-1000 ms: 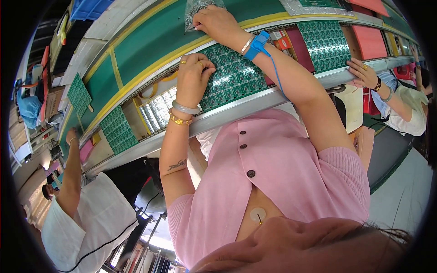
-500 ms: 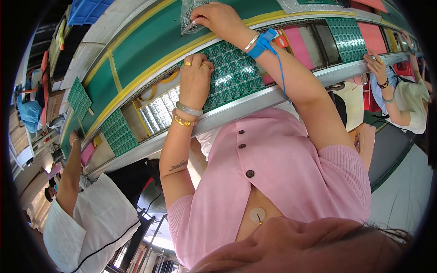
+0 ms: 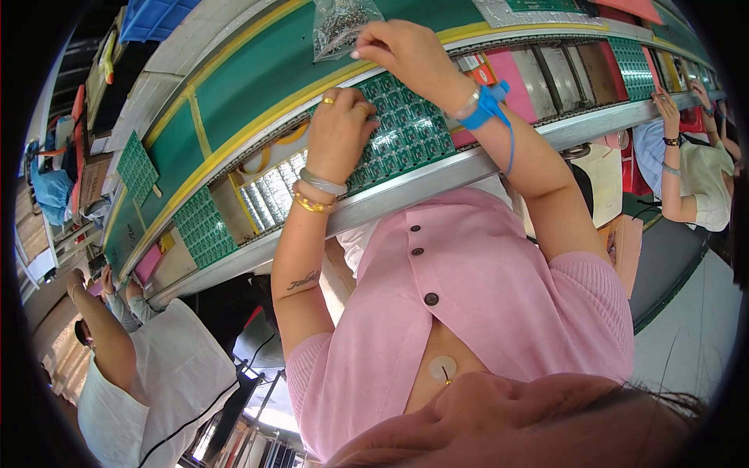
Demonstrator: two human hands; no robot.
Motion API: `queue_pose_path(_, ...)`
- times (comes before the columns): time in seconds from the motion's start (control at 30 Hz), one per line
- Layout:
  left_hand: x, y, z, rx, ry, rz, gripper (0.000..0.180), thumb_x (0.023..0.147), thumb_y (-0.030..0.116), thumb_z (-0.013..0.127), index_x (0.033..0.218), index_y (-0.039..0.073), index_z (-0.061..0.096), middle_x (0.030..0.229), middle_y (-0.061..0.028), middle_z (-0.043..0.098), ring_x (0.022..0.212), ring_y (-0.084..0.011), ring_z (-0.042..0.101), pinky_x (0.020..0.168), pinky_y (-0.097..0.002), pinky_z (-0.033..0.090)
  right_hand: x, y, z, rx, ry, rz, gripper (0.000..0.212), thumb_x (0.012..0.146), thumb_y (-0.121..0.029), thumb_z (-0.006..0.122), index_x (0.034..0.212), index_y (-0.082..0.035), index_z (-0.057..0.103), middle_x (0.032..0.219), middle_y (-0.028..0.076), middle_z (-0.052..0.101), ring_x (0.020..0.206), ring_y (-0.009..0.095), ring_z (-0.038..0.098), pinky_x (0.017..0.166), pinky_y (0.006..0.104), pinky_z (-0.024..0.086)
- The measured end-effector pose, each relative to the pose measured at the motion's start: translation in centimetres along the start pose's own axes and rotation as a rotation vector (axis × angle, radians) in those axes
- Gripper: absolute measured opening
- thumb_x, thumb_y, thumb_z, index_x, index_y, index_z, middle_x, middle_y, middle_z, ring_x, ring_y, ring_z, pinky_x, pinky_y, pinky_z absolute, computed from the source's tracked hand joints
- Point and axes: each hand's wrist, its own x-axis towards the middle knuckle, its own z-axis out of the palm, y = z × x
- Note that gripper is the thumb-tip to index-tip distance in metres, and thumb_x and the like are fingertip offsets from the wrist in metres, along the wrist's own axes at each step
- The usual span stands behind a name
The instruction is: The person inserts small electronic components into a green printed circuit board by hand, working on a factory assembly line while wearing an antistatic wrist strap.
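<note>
A green circuit board panel with many repeated small boards lies in the metal rail in front of me. My left hand rests over its left side, fingers curled in and thumb close to them. Whatever is between those fingers is hidden. Above the panel's upper edge is my right hand, thumb and forefinger drawn together in a pinch; what they hold is too small to make out. A clear plastic bag of small metal parts lies just beyond those fingertips, on the green surface. A blue wrist strap circles my right wrist.
The metal rail runs across in front of me. Another board panel sits in it at left, and a further panel at right. A tilted panel stands at far left. Co-workers' hands are at the rail on both sides.
My right hand has drawn back from the bag, to the right and down. My left hand has shifted slightly, its thumb now showing. The right-hand panel has slid right; the left co-worker's arm has pulled back.
</note>
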Motion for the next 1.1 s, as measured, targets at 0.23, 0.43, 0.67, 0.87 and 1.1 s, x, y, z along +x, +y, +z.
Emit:
queue_pose_path(0.23, 5.2, -6.0, 0.0, 0.029, 0.322, -0.073, 0.008, 0.068, 0.011, 0.070, 0.076, 0.009, 0.068, 0.084, -0.0047, 0.059, 0.085, -0.0279, 0.054, 0.073, -0.0375, 0.046, -5.9, 0.0, -0.3, -0.046, -0.083, 0.029, 0.011, 0.080, -0.015, 0.063, 0.084, -0.005, 0.061, 0.079, 0.009, 0.060, 0.077, 0.029, 0.056, 0.070, 0.0374, 0.045)
queue_pose_path(0.43, 6.5, -7.3, 2.3, 0.125, 0.371, -0.199, 0.007, 0.069, 0.016, 0.071, 0.075, 0.012, 0.069, 0.082, -0.0037, 0.060, 0.083, -0.0279, 0.055, 0.071, -0.0377, 0.048, -6.5, 0.5, 0.5, -0.123, -0.143, -0.098, 0.011, 0.073, -0.013, 0.067, 0.079, -0.007, 0.061, 0.091, 0.005, 0.056, 0.092, 0.026, 0.050, 0.079, 0.0363, 0.042)
queue_pose_path(0.67, 6.5, -7.6, 2.5, 0.142, 0.385, -0.141, 0.007, 0.073, 0.017, 0.068, 0.078, 0.012, 0.069, 0.082, -0.0048, 0.061, 0.083, -0.0282, 0.055, 0.071, -0.0375, 0.047, -6.5, 0.6, 1.2, -0.226, -0.177, -0.092, 0.011, 0.072, -0.015, 0.068, 0.077, -0.008, 0.062, 0.092, 0.002, 0.055, 0.093, 0.025, 0.051, 0.080, 0.0364, 0.043)
queue_pose_path(0.87, 6.5, -6.6, 1.8, 0.061, 0.469, -0.156, 0.008, 0.077, 0.017, 0.065, 0.080, 0.010, 0.067, 0.080, -0.0066, 0.063, 0.079, -0.0281, 0.059, 0.067, -0.0371, 0.049, -6.4, 0.6, 1.5, -0.251, -0.195, -0.113, 0.010, 0.073, -0.017, 0.068, 0.076, -0.009, 0.062, 0.093, 0.002, 0.055, 0.094, 0.024, 0.051, 0.080, 0.0362, 0.043)
queue_pose_path(1.1, 6.4, -5.8, 1.5, -0.159, 0.403, -0.363, 0.010, 0.079, 0.017, 0.063, 0.081, 0.008, 0.066, 0.082, -0.0088, 0.065, 0.077, -0.0288, 0.061, 0.067, -0.0378, 0.049, -6.6, 0.4, 1.5, -0.289, -0.195, -0.129, 0.011, 0.073, -0.018, 0.068, 0.077, -0.009, 0.062, 0.093, 0.001, 0.055, 0.093, 0.023, 0.051, 0.080, 0.0360, 0.042)
